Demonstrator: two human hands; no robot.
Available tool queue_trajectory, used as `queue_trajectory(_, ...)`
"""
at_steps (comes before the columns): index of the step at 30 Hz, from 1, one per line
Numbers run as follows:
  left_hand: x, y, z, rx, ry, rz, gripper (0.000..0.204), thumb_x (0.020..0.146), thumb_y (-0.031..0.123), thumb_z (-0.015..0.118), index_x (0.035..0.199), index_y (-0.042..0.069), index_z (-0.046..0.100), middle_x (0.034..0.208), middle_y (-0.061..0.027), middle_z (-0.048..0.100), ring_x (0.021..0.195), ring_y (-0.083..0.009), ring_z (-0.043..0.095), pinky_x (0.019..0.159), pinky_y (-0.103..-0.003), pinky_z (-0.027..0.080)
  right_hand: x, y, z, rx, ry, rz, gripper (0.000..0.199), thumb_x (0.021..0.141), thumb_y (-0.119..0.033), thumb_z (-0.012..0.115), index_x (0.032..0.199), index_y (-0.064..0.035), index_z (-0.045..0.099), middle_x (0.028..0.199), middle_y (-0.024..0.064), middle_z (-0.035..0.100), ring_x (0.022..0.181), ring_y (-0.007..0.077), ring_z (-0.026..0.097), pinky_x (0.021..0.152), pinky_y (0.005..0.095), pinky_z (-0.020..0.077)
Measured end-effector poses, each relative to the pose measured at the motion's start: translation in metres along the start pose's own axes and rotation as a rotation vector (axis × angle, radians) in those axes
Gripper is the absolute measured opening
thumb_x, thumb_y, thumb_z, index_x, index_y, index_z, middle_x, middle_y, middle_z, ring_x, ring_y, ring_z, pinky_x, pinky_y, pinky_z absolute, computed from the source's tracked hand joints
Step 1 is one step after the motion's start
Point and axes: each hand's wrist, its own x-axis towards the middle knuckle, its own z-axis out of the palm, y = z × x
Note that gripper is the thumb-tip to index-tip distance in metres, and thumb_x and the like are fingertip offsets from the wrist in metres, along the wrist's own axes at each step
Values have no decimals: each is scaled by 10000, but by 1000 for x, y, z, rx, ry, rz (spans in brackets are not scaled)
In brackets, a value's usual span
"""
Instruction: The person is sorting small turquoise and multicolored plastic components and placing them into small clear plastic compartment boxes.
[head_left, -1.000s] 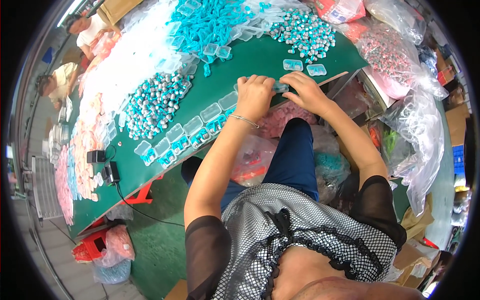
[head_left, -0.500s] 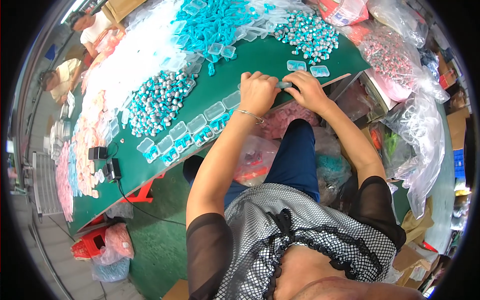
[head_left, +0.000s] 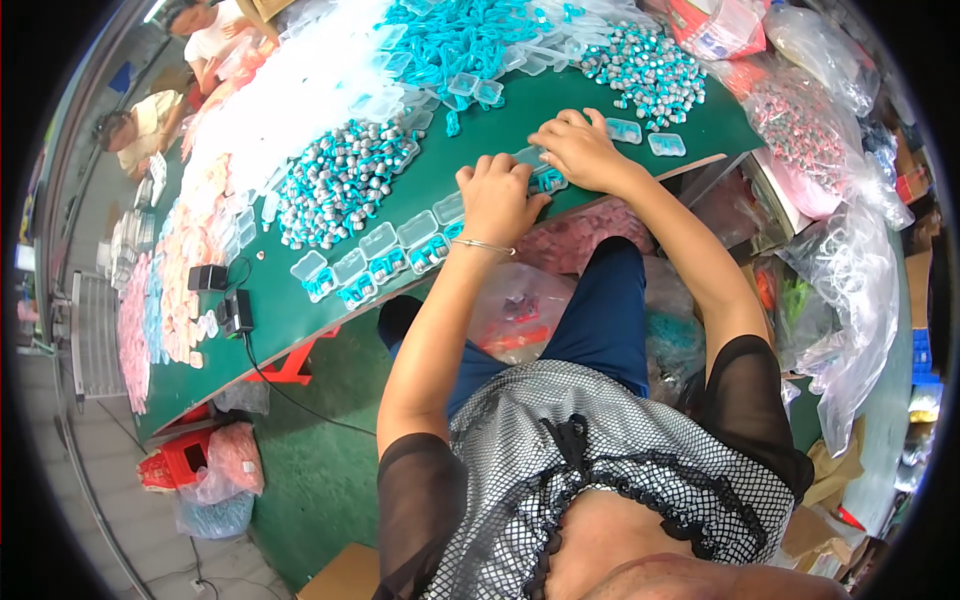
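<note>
Since left hand (head_left: pixel 497 203) and right hand (head_left: pixel 582 152) partly hide cases (head_left: pixel 549 181), I cannot tell whether fingers (head_left: pixel 556 132) pinch.

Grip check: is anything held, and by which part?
Cannot tell: left hand and right hand hide any hold near the clear plastic rectangular case between them.

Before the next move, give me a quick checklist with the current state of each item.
1. Open clear plastic cases at the left of the row have filled bases: ok, silver-and-turquoise pieces show inside.
2. Right hand at the row's right-end case: ok, its fingers are over the lid area.
3. Contents under the left hand visible: not ok, the hand covers them.
4. Left hand gripping a case: cannot tell, its fingertips are partly hidden.
5. Two separate cases beyond the right hand closed: ok, both look shut.
6. Black power adapter away from the row: ok, it lies apart.
</note>
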Motion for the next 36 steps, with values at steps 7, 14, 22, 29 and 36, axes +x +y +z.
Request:
queue_trajectory(7,0,7,5,-112,194,-99,561,639,272,829,1139,124,622,1114,-72,593,1058,-262,544,848,-453,356,-4,13,-8,158,50,-43,221,770,-124,713,974,-87,636,984,37,639,955,234,587,885,401,387)
queue_trajectory(14,1,0,8,-48,62,71,401,723,243,775,1082,110,658,1042,-54,630,1020,-251,561,835,-440,359,-28,-5,-23,398,29,-167,266,762,-97,707,1000,-35,606,989,116,630,979,320,576,829,408,466)
queue_trajectory(22,9,-2,12,-53,50,165,217,790,248,705,962,118,694,915,-36,648,892,-232,584,802,-425,361,-36,0,-8,229,183,-189,222,770,-113,696,978,-76,627,968,74,634,948,264,577,908,411,398)
queue_trajectory(29,-2,-2,-1,-40,145,50,429,735,351,751,1087,125,654,1079,-55,641,1031,-249,561,840,-444,356,-32,-1,-11,41,210,-203,271,736,-135,710,992,-112,623,963,32,627,972,224,573,942,456,349)
queue_trajectory(36,-45,-23,-33,23,-16,-46,570,688,431,773,1154,129,641,1153,-78,598,1122,-277,508,890,-465,342,-12,-12,-16,-89,240,-135,302,764,-211,677,1052,-127,637,1046,35,615,1087,245,531,986,502,303)
